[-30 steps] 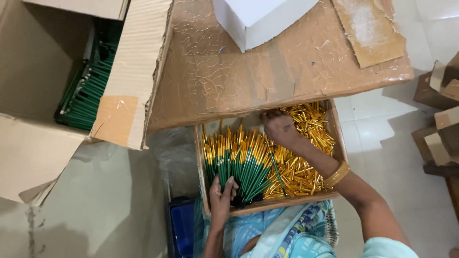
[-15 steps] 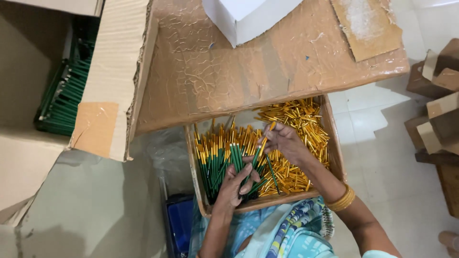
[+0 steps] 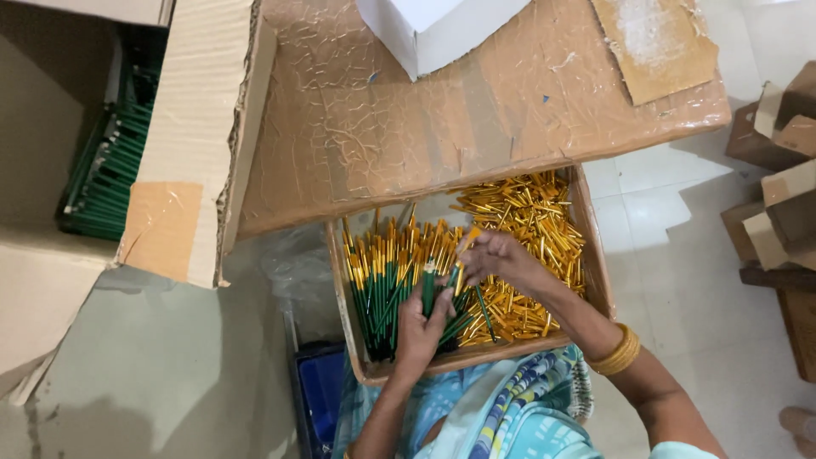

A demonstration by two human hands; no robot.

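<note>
A shallow cardboard tray [image 3: 595, 255] sits on the person's lap, packed with green pens [image 3: 382, 289] on its left side and loose gold caps [image 3: 527, 212] heaped on the right. The left hand [image 3: 421, 327] is closed around a small bunch of the green pens, holding them upright over the pile. The right hand [image 3: 493, 255] pinches a gold cap [image 3: 469, 238] just above that bunch, fingers curled; a gold bangle [image 3: 616, 353] circles its wrist. Beyond the tray lies a taped brown carton [image 3: 476, 110] with a white box [image 3: 438, 30] on it. At far left, an open carton [image 3: 51, 170] holds more green pens.
</note>
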